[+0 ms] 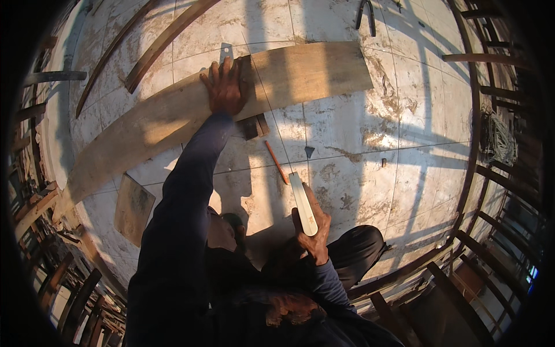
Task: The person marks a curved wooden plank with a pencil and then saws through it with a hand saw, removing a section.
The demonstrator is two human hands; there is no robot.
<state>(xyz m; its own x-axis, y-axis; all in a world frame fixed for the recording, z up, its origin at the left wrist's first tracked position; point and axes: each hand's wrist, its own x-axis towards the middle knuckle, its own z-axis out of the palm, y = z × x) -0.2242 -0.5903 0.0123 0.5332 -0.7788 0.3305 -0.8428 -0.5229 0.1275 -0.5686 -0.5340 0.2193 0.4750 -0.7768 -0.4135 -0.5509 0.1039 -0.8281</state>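
A long flat wooden board [300,72] lies across the floor, raised at its middle on a small dark wood block [250,128]. My left hand [227,89] rests flat on top of the board, fingers spread over its far edge. In my right hand [314,222] is the pale handle of a handsaw [302,202], with the fingers wrapped round it. Its thin blade, seen almost edge-on, reaches away across the board just right of my left hand. Whether the teeth touch the wood I cannot tell. An orange pencil [276,162] lies on the floor left of the saw.
Two narrow wood strips [165,43] lie at the far left. A square wood offcut [134,209] is near my left arm. A black bent piece [366,17] lies at the far right. Wooden racks [491,92] line both sides. A grey metal tip [226,51] shows beyond the board.
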